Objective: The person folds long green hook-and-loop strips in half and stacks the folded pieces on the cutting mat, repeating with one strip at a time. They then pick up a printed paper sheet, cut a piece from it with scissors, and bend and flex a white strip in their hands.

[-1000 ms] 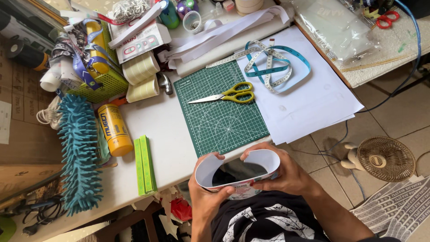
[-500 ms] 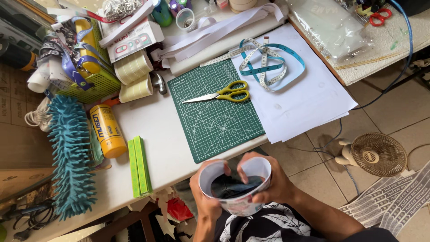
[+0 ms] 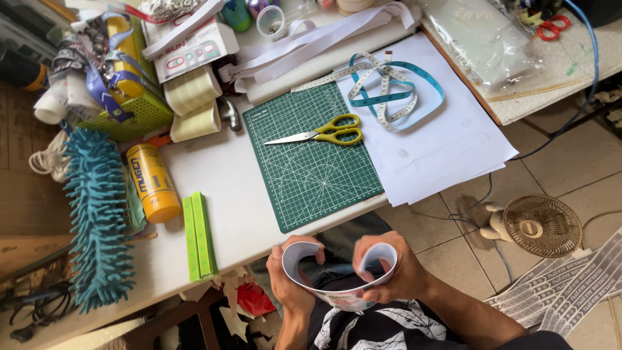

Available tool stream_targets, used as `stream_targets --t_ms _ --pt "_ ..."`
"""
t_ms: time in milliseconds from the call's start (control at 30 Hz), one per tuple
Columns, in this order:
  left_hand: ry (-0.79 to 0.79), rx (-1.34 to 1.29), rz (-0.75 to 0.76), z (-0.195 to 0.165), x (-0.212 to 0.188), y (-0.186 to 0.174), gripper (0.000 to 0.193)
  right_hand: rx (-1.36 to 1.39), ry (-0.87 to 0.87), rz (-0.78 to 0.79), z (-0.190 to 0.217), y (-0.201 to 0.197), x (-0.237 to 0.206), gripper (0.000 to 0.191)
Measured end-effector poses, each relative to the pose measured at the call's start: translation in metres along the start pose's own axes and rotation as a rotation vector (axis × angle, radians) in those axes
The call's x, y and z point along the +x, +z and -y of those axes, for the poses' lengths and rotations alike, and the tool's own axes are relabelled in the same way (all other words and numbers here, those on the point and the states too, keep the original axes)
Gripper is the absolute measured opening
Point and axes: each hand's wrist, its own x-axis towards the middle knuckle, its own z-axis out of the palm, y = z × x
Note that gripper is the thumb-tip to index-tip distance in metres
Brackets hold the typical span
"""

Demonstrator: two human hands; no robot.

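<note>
Head view: both hands work below the worktop (image 3: 246,214) edge, over the lap, just beside the near corner of the green cutting mat (image 3: 311,159). Left hand (image 3: 291,285) and right hand (image 3: 392,272) grip a curled white paper strip (image 3: 343,299), one end each, fingers closed on it and ends bent inward, prob. to keep the loop shape (printed side faces out). Yellow-handled scissors (image 3: 321,133) lie on the mat, blades closed. Measuring tape (image 3: 389,91) lies on white sheets just right of the mat. Small fan (image 3: 534,223) stands on the floor, well right of the mat.
</note>
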Motion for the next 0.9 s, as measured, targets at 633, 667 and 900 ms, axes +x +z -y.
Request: stream_targets --t_ms 633,667,900 --pt "-0.233 -0.023 0.22 -0.004 -0.001 -0.007 0.081 0.15 0.084 0.103 -0.019 -0.004 -0.007 0.052" --pt "-0.202 0.042 0.257 -0.005 0.0 -0.006 0.079 0.128 0.067 0.096 -0.019 -0.003 -0.007 0.055" --pt "-0.047 0.287 0.195 -0.026 0.01 0.001 0.137 0.034 -0.072 -0.144 -0.01 -0.004 0.0 0.095"
